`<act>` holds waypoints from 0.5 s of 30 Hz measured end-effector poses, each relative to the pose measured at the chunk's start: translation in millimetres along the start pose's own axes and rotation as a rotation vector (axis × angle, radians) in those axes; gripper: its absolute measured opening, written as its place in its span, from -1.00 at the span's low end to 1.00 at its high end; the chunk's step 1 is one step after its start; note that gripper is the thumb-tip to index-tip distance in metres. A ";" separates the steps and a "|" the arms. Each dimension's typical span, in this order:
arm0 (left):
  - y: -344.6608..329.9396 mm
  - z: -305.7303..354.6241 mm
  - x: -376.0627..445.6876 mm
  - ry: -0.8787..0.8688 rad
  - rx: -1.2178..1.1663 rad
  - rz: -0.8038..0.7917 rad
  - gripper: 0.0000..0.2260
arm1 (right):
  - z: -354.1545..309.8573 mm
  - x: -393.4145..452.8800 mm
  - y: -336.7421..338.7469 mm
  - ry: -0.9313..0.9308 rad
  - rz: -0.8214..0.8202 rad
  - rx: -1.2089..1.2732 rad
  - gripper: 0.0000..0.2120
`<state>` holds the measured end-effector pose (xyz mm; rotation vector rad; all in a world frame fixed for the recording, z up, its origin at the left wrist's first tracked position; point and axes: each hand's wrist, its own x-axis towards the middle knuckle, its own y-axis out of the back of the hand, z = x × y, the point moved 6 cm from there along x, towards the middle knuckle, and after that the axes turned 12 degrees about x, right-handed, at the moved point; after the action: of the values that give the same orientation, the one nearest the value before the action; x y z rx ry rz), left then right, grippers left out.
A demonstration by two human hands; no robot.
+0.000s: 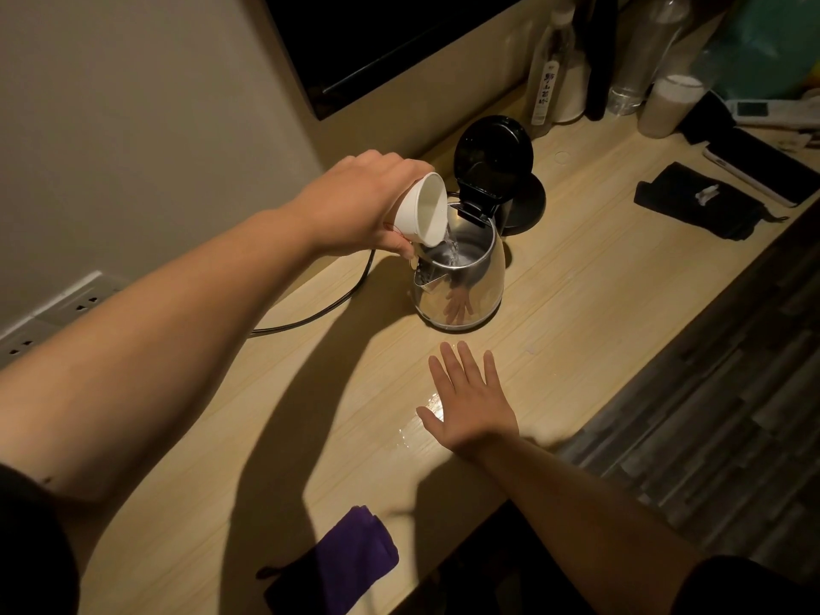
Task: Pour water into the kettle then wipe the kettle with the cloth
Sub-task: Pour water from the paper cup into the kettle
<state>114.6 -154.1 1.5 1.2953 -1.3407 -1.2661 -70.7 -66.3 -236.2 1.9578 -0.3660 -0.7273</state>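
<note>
- Purple cloth [350,557] lies folded at the near edge of the bench [577,312], nearest the camera, untouched and ready for the wiping step.
- Right hand [470,406] rests flat on the bench just in front of the kettle [461,281], its fingers straight and spread, holding nothing; a small wet patch [421,428] glistens beside its thumb.
- Left hand [359,206] has its fingers wrapped round a white cup [421,213], tipped over the kettle's open mouth, with a thin stream of water falling inside.
- Kettle stands mid-bench, lid [492,157] hinged upright, off its black base [526,206], which sits just behind it.
- Pouring looks well under way. To do it well, I judge the cup's lip should stay over the middle of the opening, tilting slowly so nothing runs down the steel wall or adds to the spill.
</note>
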 end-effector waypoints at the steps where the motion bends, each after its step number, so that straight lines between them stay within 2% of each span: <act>1: 0.4 0.0 0.3 -0.004 0.007 0.000 -0.21 | -0.1 -0.3 0.2 -0.001 -0.005 -0.004 -0.25; 15: 7.3 3.9 4.8 -0.060 0.117 -0.009 -0.19 | 0.0 0.9 -0.2 -0.001 -0.011 -0.023 -0.24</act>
<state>109.4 -158.9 8.0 1.3535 -1.4713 -1.2568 -70.0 -66.7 -236.7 1.9396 -0.3463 -0.7365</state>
